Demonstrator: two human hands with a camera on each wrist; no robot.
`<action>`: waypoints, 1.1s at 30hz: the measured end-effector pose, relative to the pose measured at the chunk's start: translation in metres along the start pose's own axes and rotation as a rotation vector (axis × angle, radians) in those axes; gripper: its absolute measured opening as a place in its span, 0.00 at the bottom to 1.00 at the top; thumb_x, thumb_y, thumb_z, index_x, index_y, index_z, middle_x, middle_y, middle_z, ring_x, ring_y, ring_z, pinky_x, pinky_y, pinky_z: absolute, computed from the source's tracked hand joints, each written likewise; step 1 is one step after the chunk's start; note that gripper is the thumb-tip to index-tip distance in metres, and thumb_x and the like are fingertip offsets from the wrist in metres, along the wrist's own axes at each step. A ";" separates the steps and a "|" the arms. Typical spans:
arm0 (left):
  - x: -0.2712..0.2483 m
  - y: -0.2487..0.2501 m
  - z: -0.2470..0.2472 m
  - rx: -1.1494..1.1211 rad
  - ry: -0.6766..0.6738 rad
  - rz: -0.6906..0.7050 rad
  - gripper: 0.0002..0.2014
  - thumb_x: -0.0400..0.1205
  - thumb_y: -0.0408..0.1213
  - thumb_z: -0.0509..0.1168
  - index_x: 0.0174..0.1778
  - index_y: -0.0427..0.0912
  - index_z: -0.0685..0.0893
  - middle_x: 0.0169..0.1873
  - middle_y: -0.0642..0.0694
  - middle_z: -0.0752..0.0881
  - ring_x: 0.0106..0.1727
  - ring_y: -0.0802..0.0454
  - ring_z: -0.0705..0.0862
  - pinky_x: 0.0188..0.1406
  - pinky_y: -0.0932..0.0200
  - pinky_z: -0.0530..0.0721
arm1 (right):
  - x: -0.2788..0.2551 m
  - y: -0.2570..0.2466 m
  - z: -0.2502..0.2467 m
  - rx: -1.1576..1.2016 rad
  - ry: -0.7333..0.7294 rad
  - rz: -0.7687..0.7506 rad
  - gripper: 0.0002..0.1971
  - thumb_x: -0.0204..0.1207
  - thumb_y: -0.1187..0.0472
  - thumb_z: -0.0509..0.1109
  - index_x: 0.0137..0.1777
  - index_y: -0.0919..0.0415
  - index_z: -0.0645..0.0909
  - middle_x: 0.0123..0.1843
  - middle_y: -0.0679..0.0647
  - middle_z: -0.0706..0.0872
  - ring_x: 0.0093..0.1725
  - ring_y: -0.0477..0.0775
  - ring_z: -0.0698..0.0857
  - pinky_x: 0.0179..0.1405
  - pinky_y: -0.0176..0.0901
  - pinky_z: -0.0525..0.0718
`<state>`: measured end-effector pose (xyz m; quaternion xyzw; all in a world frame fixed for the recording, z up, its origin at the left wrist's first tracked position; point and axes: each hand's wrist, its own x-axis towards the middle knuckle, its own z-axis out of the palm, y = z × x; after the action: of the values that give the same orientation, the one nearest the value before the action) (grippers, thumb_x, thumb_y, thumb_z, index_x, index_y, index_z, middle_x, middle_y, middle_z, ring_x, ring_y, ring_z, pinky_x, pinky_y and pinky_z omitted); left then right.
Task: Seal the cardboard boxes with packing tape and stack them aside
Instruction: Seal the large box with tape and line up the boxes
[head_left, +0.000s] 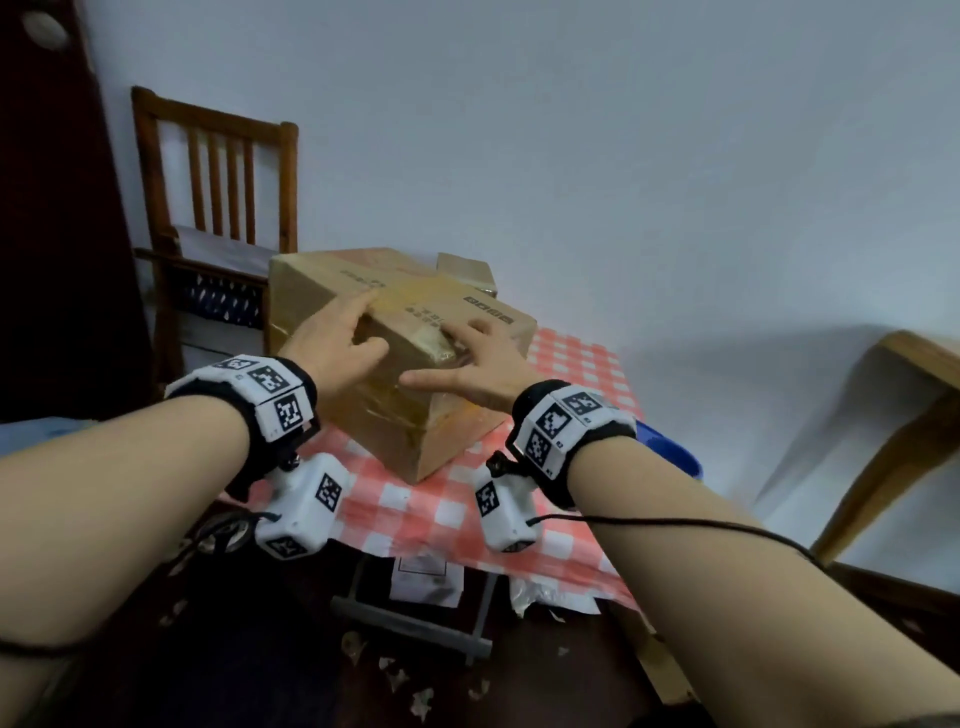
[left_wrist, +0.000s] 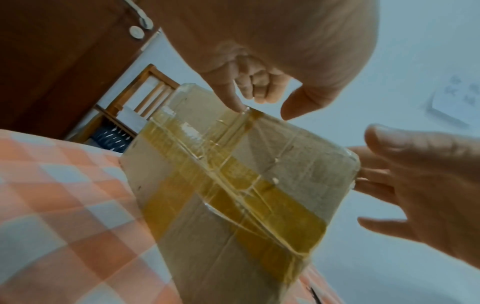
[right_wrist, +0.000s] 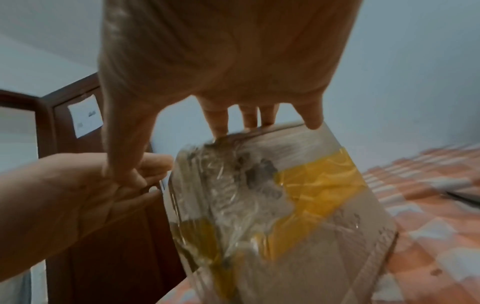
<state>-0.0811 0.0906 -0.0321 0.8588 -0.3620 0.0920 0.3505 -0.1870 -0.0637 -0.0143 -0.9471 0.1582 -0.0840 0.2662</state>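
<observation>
A brown cardboard box (head_left: 395, 332), matte and creased, is seen tilted on the red-and-white checked tablecloth (head_left: 452, 514) at the centre of the head view, its near face crossed by glossy, wrinkled amber tape (left_wrist: 233, 185) under clear film; its flaps are shut, so nothing inside can be made out. The left hand (head_left: 337, 348) is laid on the box's upper left edge with index finger stretched out and the other fingers loosely bent, while the right hand (head_left: 478, 369) is spread flat, fingertips pressed on the top edge. A slatted wooden chair (head_left: 218, 197) is seen at upper left.
</observation>
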 end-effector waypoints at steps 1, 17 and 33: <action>-0.002 -0.005 -0.001 0.004 -0.008 -0.028 0.30 0.82 0.37 0.61 0.81 0.41 0.63 0.80 0.42 0.64 0.79 0.44 0.65 0.77 0.53 0.64 | 0.000 -0.002 0.004 -0.010 0.028 0.012 0.49 0.62 0.29 0.72 0.81 0.48 0.62 0.82 0.55 0.55 0.80 0.60 0.60 0.78 0.61 0.64; 0.043 -0.077 -0.012 -0.274 0.086 -0.556 0.33 0.87 0.51 0.51 0.83 0.36 0.52 0.80 0.34 0.61 0.79 0.35 0.62 0.77 0.45 0.61 | 0.001 0.005 0.026 -0.354 0.305 -0.067 0.37 0.74 0.31 0.60 0.80 0.48 0.66 0.75 0.58 0.70 0.75 0.58 0.66 0.73 0.50 0.68; 0.062 -0.061 -0.028 -0.413 0.264 -0.612 0.46 0.70 0.64 0.67 0.78 0.38 0.62 0.75 0.35 0.67 0.73 0.31 0.69 0.72 0.38 0.70 | -0.028 0.025 0.022 -0.216 0.274 -0.100 0.31 0.80 0.39 0.57 0.81 0.50 0.63 0.83 0.56 0.61 0.83 0.54 0.56 0.81 0.45 0.52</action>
<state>0.0082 0.1046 -0.0189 0.8194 -0.0520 0.0180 0.5706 -0.2140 -0.0636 -0.0479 -0.9566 0.1538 -0.2079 0.1341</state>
